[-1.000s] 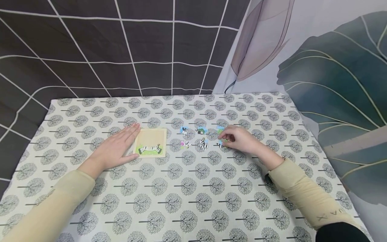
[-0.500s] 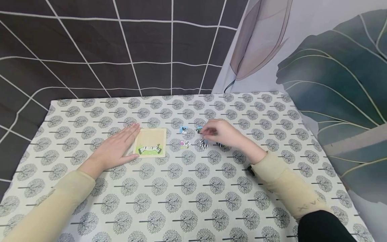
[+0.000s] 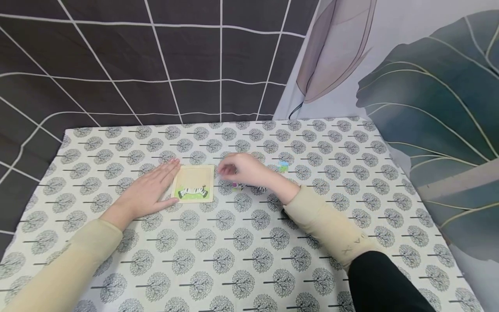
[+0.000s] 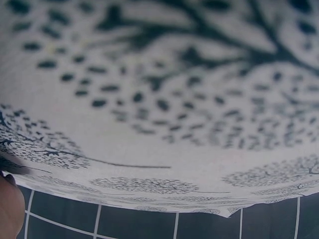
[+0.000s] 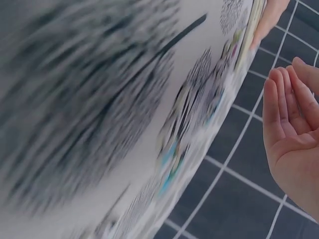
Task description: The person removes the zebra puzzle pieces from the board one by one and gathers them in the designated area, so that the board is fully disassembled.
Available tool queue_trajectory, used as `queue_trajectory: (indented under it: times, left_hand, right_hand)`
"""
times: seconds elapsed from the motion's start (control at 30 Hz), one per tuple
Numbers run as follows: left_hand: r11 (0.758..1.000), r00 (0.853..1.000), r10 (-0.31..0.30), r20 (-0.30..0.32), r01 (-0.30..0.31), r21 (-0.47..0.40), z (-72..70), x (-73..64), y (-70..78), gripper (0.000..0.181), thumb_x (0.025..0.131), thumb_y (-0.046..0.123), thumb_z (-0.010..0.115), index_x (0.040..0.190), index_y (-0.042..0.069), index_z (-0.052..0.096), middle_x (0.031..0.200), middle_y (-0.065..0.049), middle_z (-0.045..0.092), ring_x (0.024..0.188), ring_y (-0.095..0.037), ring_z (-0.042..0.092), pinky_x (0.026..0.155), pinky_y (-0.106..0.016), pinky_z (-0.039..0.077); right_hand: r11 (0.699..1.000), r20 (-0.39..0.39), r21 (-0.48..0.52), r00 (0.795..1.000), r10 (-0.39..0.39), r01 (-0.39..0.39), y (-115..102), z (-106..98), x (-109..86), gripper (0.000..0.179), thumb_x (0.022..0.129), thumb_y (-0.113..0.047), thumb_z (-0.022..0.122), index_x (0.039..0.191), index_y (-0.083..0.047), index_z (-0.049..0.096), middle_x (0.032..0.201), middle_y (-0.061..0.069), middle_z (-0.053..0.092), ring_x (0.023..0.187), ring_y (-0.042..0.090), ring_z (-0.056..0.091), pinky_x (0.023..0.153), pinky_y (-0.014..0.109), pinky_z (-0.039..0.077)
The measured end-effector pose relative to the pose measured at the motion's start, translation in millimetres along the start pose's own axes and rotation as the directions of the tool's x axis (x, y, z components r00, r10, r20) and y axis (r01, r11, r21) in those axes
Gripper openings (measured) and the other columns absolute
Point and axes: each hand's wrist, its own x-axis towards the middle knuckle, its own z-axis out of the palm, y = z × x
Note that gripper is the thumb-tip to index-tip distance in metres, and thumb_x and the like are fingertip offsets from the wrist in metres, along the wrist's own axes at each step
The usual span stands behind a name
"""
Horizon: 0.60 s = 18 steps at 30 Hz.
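My left hand [image 3: 153,186] lies flat with straight fingers, its fingertips and thumb at the left edge of a square wooden puzzle board [image 3: 195,166]. Zebra legs on green grass fill the board's bottom strip; bare wood shows above. My right hand [image 3: 245,169] hovers just right of the board, fingers loosely bent. The right wrist view shows this right hand [image 5: 294,114] with thumb and fingertips close and no piece visible between them. A blue and green puzzle piece [image 3: 283,166] lies behind the right wrist. Zebra pieces [image 3: 237,186] show below the hand; others are hidden under it.
A white tablecloth [image 3: 218,260] with grey tree prints covers the table. A dark curtain with white grid lines [image 3: 195,56] hangs behind its far edge, and a leaf-printed cloth [image 3: 429,108] hangs at the right. In the left wrist view, tablecloth [image 4: 109,139] takes up most of the frame.
My right hand has moved left from the rightmost pieces, across the upper row, to beside the board. The blue and green piece has come into view. My left hand has stayed still.
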Motion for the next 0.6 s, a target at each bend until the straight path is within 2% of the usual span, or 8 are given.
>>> queue_trajectory:
  times: [0.33,0.6]
  left_hand:
    - [1.000,1.000,-0.002,-0.008,0.002,-0.004,-0.7,-0.2,0.4,0.095,0.104,0.056,0.054,0.168,-0.004,0.017,0.177,-0.022,0.019,0.163,-0.042,0.024,0.132,-0.056,0.029]
    - [1.000,1.000,0.004,-0.014,-0.004,0.001,0.6,-0.6,-0.2,0.094,0.104,0.055,0.053,0.167,-0.004,0.018,0.176,-0.022,0.019,0.163,-0.042,0.024,0.133,-0.055,0.029]
  right_hand:
    - [0.999,0.054,0.036,0.998,-0.019,0.017,-19.9,24.0,43.2,0.024,0.094,-0.007,0.078,0.118,-0.004,0.075,0.112,0.008,0.079,0.102,0.018,0.075,0.092,0.014,0.059]
    - [0.999,0.127,-0.003,0.990,-0.053,0.054,-34.9,43.7,65.3,0.027,0.096,-0.008,0.077,0.122,-0.001,0.073,0.116,0.010,0.077,0.106,0.019,0.074,0.095,0.013,0.057]
